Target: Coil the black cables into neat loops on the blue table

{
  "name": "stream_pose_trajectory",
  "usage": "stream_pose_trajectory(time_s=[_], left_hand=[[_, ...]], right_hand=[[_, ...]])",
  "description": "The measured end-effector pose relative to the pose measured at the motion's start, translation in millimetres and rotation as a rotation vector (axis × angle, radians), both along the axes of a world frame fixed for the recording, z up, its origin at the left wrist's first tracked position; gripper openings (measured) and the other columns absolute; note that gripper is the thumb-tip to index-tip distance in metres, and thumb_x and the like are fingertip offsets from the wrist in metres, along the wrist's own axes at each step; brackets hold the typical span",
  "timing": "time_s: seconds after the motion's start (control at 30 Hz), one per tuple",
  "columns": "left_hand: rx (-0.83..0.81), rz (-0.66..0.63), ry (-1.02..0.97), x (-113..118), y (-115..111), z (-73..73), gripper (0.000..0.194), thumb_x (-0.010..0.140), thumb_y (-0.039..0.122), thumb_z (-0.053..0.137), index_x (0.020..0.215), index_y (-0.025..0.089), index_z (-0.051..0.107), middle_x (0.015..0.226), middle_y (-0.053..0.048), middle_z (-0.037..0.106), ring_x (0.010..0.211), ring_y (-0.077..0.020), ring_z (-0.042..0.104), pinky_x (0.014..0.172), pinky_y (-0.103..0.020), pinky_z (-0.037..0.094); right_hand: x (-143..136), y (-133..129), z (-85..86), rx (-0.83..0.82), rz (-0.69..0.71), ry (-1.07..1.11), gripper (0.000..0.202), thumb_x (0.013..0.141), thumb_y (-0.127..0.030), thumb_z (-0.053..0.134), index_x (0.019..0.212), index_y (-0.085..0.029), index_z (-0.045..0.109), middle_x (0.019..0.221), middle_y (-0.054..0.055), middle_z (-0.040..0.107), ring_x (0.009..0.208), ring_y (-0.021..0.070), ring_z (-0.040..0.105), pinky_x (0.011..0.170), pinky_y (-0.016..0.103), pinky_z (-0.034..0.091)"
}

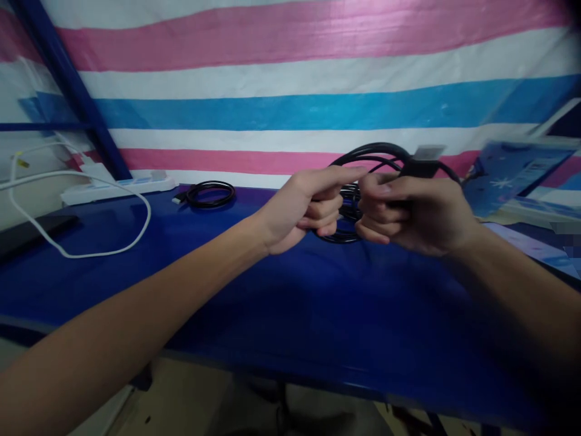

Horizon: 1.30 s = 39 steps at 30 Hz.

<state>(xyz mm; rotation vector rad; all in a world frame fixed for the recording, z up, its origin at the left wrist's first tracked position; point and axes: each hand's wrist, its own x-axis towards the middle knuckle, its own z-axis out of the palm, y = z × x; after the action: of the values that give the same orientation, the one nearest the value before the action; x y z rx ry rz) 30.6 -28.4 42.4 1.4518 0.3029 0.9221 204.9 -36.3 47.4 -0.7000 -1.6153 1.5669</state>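
Observation:
Above the blue desk, my right hand (pixel 413 212) is closed around a black cable (pixel 379 148). The cable's plug (pixel 424 160), black with a pale flat tip, sticks up from that fist. My left hand (pixel 313 203) meets it from the left, its index finger stretched toward my right thumb and its other fingers curled in on the cable. Loose loops of the cable arch above and behind both hands, and more coils hang below between them. The fingers partly hide where the left hand grips.
A second coiled black cable (pixel 211 195) lies on the blue desk (pixel 272 309). At the left are a white power strip (pixel 118 189), a looping white cord (pixel 147 218) and a dark flat object (pixel 40 236). A blue package (pixel 512 175) stands at right, before a striped sheet (pixel 290 112).

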Motion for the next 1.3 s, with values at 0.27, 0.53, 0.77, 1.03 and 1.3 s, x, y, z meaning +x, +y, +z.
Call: stream_pose_trajectory(time_s=[0.27, 0.53, 0.77, 1.03, 1.3], left_hand=[[-0.027, 0.271, 0.108, 19.9, -3.8, -12.1, 0.036, 0.085, 0.039, 0.055, 0.059, 0.016, 0.045, 0.045, 0.009, 0.028, 0.033, -0.0013, 0.023, 0.036, -0.017, 0.024], [-0.332, 0.398, -0.054, 19.4, 9.2, -28.2, 0.038, 0.085, 0.034, 0.055, 0.054, 0.018, 0.037, 0.046, 0.01, 0.02, 0.033, -0.0011, 0.016, 0.034, -0.016, 0.018], [-0.48, 0.535, -0.05, 21.4, 11.8, -34.7, 0.038, 0.087, 0.033, 0.047, 0.055, 0.019, 0.032, 0.045, 0.01, 0.019, 0.034, -0.0019, 0.013, 0.034, -0.017, 0.014], [-0.413, 0.438, -0.115, 22.0, 4.6, -26.9, 0.03, 0.084, 0.023, 0.044, 0.057, 0.019, 0.031, 0.046, 0.009, 0.021, 0.034, -0.0024, 0.013, 0.035, -0.018, 0.016], [-0.205, 0.419, -0.124, 10.6, 8.6, -12.5, 0.036, 0.083, 0.028, 0.054, 0.055, 0.019, 0.032, 0.044, 0.009, 0.021, 0.036, -0.0019, 0.014, 0.039, -0.018, 0.011]], right_hand=[[13.7, 12.1, -0.4, 0.017, -0.008, -0.462, 0.014, 0.08, -0.021, 0.053, 0.067, -0.017, 0.05, 0.045, -0.009, 0.03, 0.037, 0.0041, 0.024, 0.046, 0.022, 0.04], [-22.4, 10.2, -17.7, 0.638, -0.632, -0.746, 0.012, 0.075, -0.027, 0.057, 0.072, -0.015, 0.057, 0.057, -0.001, 0.054, 0.045, 0.0082, 0.042, 0.044, 0.022, 0.029], [-36.8, 1.6, -24.4, 1.011, -0.864, -1.224, 0.019, 0.079, -0.025, 0.05, 0.088, -0.013, 0.06, 0.076, 0.011, 0.065, 0.061, 0.0211, 0.057, 0.051, 0.027, 0.029], [-29.2, -2.6, -23.6, 1.497, -0.966, -1.267, 0.016, 0.082, -0.019, 0.044, 0.087, -0.017, 0.059, 0.083, 0.011, 0.063, 0.087, 0.0295, 0.057, 0.074, 0.04, 0.039], [-24.0, 7.4, -21.0, 1.001, -0.762, -0.389, 0.01, 0.087, -0.028, 0.051, 0.093, -0.021, 0.049, 0.071, 0.0, 0.056, 0.054, 0.0122, 0.053, 0.051, 0.028, 0.043]])
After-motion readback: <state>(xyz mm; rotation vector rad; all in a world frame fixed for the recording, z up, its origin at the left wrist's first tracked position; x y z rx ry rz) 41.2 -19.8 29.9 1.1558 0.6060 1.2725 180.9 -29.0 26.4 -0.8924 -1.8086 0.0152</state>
